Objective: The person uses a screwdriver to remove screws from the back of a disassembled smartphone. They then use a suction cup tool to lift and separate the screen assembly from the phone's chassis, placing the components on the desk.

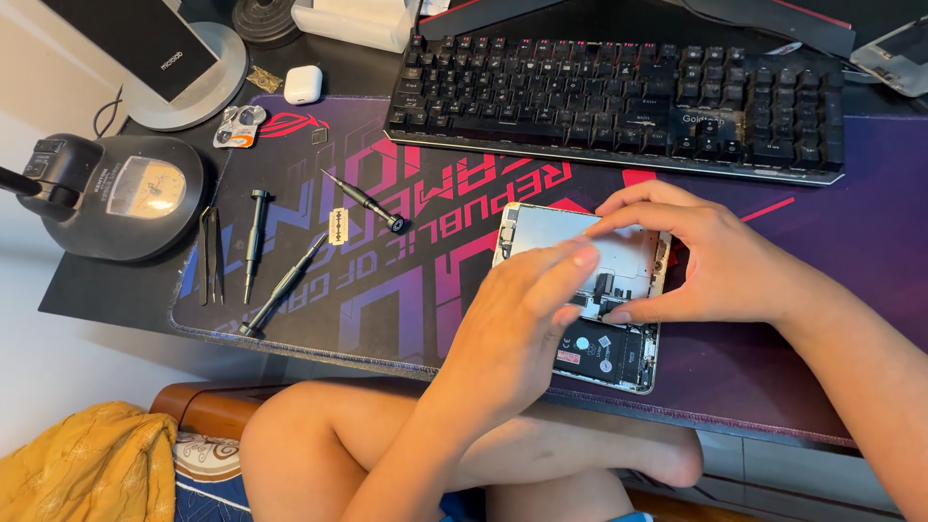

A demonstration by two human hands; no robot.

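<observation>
An opened phone [619,360] lies on the purple desk mat [387,300], its inner plate and black battery showing. My left hand [517,324] rests over its left half, fingers stretched toward the middle of the phone. My right hand [696,256] reaches in from the right, its fingertips touching the phone's upper edge and its thumb pressed on the parts near the middle. Whether a small part is pinched between the fingers cannot be told.
Three screwdrivers [254,242] [283,285] [365,201], tweezers [210,253] and a razor blade [338,225] lie on the mat's left side. A black keyboard [619,92] sits behind. A round lamp base [126,193], white earbud case [303,84] and a stand [184,68] are at far left.
</observation>
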